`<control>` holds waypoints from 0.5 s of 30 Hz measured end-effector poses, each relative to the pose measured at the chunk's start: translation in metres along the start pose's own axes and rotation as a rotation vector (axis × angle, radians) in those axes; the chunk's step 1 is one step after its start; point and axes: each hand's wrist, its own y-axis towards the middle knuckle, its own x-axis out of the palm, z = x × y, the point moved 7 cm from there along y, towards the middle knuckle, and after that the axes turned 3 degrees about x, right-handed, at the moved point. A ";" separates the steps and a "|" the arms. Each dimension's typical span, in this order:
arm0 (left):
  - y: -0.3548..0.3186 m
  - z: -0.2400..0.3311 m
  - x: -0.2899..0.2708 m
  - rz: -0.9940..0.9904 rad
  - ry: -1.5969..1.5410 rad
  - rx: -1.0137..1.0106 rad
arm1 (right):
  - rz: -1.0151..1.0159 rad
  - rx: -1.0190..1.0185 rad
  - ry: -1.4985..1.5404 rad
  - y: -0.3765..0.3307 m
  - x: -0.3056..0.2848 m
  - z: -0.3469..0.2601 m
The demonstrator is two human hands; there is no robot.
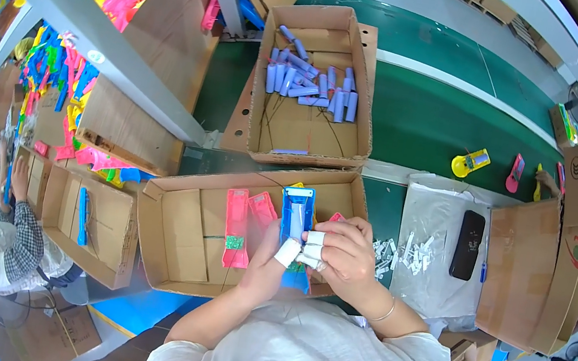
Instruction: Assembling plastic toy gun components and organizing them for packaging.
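A blue plastic housing (299, 196) is held upright in front of me, over the near carton (177, 257). Inside its hollow lies a pale cylinder, likely one of the lilac battery cells. My left hand (264, 262) is closed round the lower left side of the housing. My right hand (346, 257) grips it from the right, its bent fingers at the lower part; what else they pinch is hidden. White wraps cover several fingertips. In the carton lie pink housings (238, 210), one with a green circuit board (235, 243), and a yellow piece partly behind the blue one.
Beyond stands a carton (368, 129) of lilac battery cells (306, 80). Small white parts (418, 256) and a black phone (468, 245) lie on plastic sheeting to the right. Yellow (470, 163) and pink (515, 172) housings sit on the green belt. People work at left.
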 end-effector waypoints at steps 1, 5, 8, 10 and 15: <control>0.000 0.004 0.003 0.003 -0.031 -0.012 | -0.042 -0.035 0.011 0.000 0.000 0.001; 0.003 -0.004 0.013 -0.090 -0.124 -0.040 | -0.021 0.678 0.536 -0.018 0.003 0.049; 0.004 -0.011 0.020 -0.122 -0.119 -0.113 | -0.112 0.691 0.650 -0.012 0.018 0.049; 0.005 -0.011 0.027 -0.218 0.068 -0.118 | -0.126 0.654 0.684 -0.015 0.023 0.054; 0.005 0.016 -0.012 -0.079 0.310 0.221 | 0.213 0.602 0.530 0.020 -0.028 0.129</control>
